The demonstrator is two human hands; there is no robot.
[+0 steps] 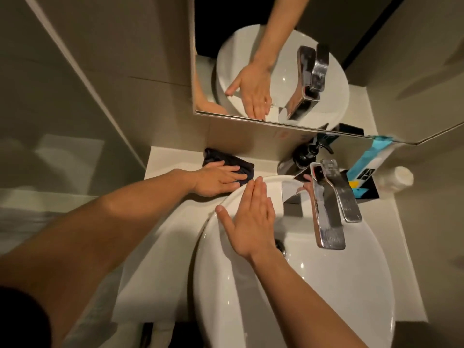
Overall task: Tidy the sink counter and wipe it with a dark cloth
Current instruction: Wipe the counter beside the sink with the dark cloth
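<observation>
A dark cloth [227, 159] lies crumpled on the white counter [170, 222] at the back left, close to the wall. My left hand [218, 180] presses flat on the cloth's near part, fingers pointing right. My right hand [251, 219] rests flat and empty on the left rim of the white round basin [326, 285], fingers together and pointing away from me.
A chrome tap [331, 209] reaches over the basin. Behind it stand a black pump bottle [307, 153], a black holder [369, 189] with a blue and white tube [369, 159], and a white bottle [399, 178]. A mirror [276, 59] hangs above the counter.
</observation>
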